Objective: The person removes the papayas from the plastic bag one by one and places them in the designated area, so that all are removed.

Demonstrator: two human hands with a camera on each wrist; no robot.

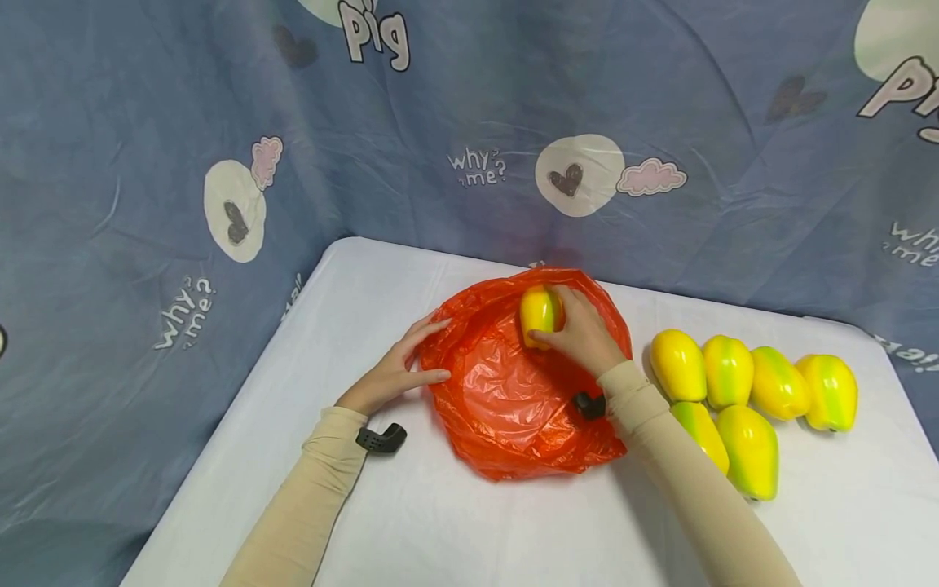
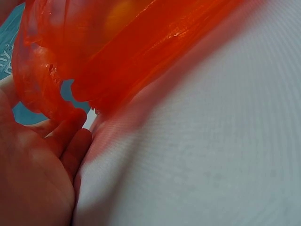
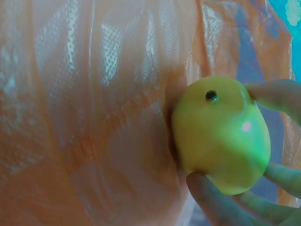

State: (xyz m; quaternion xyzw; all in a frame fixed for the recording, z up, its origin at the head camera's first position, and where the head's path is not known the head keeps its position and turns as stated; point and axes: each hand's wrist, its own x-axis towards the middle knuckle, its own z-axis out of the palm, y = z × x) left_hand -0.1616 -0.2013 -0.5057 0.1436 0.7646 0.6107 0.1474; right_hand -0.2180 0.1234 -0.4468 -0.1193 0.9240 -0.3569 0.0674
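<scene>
A red plastic bag (image 1: pixel 499 399) lies spread wide on the table, its mouth facing up. Inside its far part, my right hand (image 1: pixel 585 333) grips a glossy yellow-green fruit (image 1: pixel 537 311), mango-like in shape. The right wrist view shows the thumb and fingers round this fruit (image 3: pixel 221 136), its dark stem end toward the camera. My left hand (image 1: pixel 392 371) is at the bag's left rim with fingers and thumb spread against the plastic. In the left wrist view the fingertips (image 2: pixel 75 122) touch the bag's edge, and part of that hand is out of frame.
Several more yellow-green fruits (image 1: pixel 748 448) lie grouped on the white table (image 1: pixel 469 538) right of the bag, one partly behind my right forearm. A blue printed cloth (image 1: pixel 411 163) hangs behind and left of the table. Small black devices (image 1: pixel 381 439) sit at both wrists.
</scene>
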